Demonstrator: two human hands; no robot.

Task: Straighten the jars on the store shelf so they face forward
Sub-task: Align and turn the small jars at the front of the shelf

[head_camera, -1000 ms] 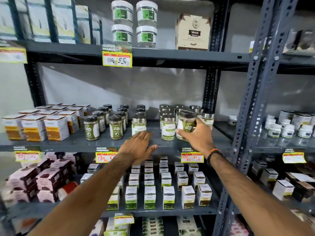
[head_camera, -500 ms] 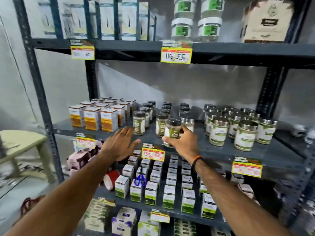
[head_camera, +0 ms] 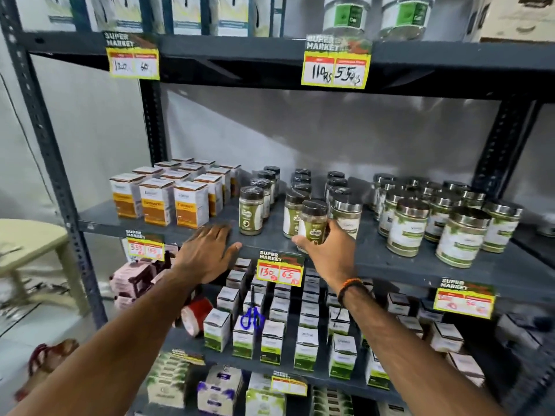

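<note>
Shelf [head_camera: 270, 235]: grey metal, middle tier, holding boxes [head_camera: 159, 199] at left and steel-lidded jars [head_camera: 435, 223] at right.
Room: pale wall, stool [head_camera: 33, 247] at left.
Jar [head_camera: 312, 223]: tilted at the shelf's front edge, label forward.
Right hand [head_camera: 327, 250]: grip closed around the jar.
Left hand [head_camera: 207, 250]: released, flat on the shelf edge.
Unclear: back-row labels; top tubs [head_camera: 345, 16] cut off.

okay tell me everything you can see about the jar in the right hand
The jar is a small, clear cylinder with a dark, glossy, shrink-wrapped lid and greenish-brown powder inside. A dark green label with a round white logo faces the camera. It tilts slightly left at the front edge of the middle shelf, in the row of dark-lidded jars. The right hand grips its lower part, fingers wrapped round its right side. Whether its base touches the shelf is hidden. A similar jar stands close behind.
</note>
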